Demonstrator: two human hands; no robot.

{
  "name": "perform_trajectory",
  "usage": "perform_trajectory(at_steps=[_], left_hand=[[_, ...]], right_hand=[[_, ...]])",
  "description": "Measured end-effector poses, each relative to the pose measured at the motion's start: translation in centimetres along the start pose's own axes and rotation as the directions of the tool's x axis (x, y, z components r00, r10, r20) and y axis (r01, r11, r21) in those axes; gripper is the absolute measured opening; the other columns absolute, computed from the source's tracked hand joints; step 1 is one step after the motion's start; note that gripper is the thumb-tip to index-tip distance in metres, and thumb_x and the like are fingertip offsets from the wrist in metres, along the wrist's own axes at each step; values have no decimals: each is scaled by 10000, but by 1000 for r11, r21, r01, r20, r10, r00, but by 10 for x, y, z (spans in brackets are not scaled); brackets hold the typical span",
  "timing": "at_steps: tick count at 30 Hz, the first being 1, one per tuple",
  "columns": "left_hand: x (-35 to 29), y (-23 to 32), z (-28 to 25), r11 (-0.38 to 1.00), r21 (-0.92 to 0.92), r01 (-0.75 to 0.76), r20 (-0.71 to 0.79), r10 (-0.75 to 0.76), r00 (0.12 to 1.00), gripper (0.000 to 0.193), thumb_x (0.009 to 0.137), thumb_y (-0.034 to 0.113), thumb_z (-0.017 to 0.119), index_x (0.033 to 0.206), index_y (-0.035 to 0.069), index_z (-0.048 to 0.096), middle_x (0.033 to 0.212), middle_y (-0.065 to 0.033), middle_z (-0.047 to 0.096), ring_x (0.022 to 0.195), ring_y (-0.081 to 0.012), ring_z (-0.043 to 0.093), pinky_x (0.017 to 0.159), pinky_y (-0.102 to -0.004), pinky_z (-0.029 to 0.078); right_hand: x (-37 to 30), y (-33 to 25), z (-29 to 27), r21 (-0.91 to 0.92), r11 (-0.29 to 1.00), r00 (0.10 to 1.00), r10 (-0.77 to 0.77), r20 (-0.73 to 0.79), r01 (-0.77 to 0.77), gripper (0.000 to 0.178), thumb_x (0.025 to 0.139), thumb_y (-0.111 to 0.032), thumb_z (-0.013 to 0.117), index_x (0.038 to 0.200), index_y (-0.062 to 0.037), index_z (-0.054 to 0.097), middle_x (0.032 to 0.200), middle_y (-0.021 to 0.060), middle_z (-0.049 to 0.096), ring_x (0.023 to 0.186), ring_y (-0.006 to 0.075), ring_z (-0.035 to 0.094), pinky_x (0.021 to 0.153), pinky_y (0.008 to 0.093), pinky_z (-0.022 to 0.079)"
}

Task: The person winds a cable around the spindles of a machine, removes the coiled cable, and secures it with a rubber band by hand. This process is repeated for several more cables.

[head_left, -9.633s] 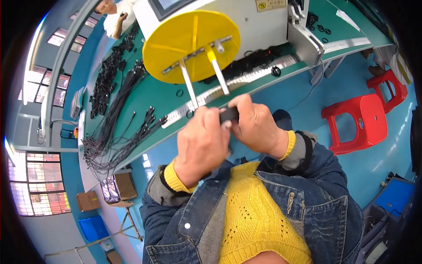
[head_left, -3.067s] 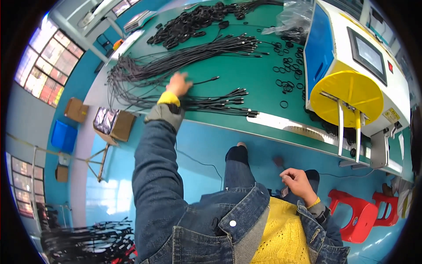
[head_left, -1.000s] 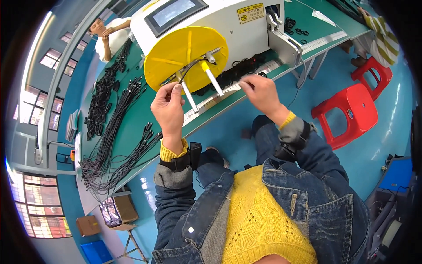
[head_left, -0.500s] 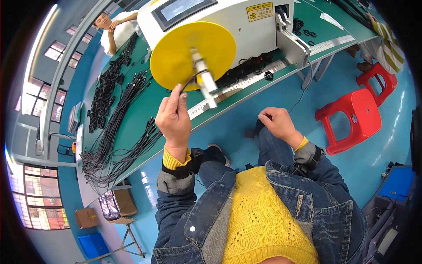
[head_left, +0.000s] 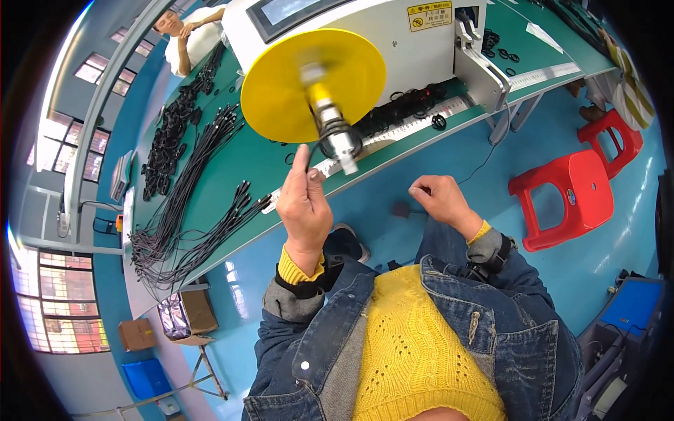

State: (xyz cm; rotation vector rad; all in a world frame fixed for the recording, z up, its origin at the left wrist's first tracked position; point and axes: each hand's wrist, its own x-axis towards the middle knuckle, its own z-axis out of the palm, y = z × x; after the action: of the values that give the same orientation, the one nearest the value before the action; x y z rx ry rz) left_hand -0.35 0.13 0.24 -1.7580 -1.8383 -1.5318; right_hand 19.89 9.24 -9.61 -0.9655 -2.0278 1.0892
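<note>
A black cable [head_left: 341, 133] is coiled around the metal spindle of a winding machine [head_left: 351, 67], in front of its round yellow disc [head_left: 274, 91]. The spindle looks smeared by motion. Just below the coil is my left hand [head_left: 305, 210], index finger pointing up and thumb close to it, with the cable's tail end running between them. My right hand [head_left: 446, 203] hangs in front of the table edge, fingers curled and thumb against the forefinger. No object shows in it.
Bundles of black cables [head_left: 182, 210] and a heap of coiled ones [head_left: 168, 140] lie on the green table [head_left: 260, 168]. More coils [head_left: 407, 105] lie beside a ruler strip [head_left: 393, 131]. Red stools [head_left: 572, 200] stand right. Another person [head_left: 193, 38] is at the far left.
The cable, stretched from my left hand to the spindle before, is now wound into a coil there. My left hand has moved slightly right and down in the picture. My right hand barely differs.
</note>
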Motion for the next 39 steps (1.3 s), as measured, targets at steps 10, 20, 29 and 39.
perform_trajectory(at_steps=[10,20,29,39], left_hand=[[33,42,9,934,287,-211,225,148,963,353,869,84,501,1203,-27,486,887,-172,539,695,-264,589,582,-300,479],[54,49,-1,874,425,-234,491,-5,871,521,901,218,445,1287,-101,300,1224,-315,390,1103,-439,445,900,-391,408],[66,39,4,960,196,-199,551,60,832,518,894,190,446,1276,-115,276,1219,-315,361,1121,-424,405,922,-386,365],[55,39,15,973,160,-165,445,78,892,206,849,119,526,980,-26,459,861,-193,516,721,-381,535,619,-416,444]], right_hand=[[43,-92,-28,81,903,897,-404,-179,422,140,745,-122,652,763,11,612,623,106,577,514,155,533,486,257,415],[81,-73,-27,-4,919,873,-376,-310,395,558,629,-153,762,1105,-7,510,972,128,580,783,184,580,635,283,506],[99,-67,-24,227,856,886,-442,-141,463,840,630,-127,760,1323,-22,297,1120,177,498,967,208,561,807,302,511],[68,-84,13,23,849,773,-470,-427,528,499,728,-60,657,1158,17,416,839,159,590,693,277,619,598,340,505]])
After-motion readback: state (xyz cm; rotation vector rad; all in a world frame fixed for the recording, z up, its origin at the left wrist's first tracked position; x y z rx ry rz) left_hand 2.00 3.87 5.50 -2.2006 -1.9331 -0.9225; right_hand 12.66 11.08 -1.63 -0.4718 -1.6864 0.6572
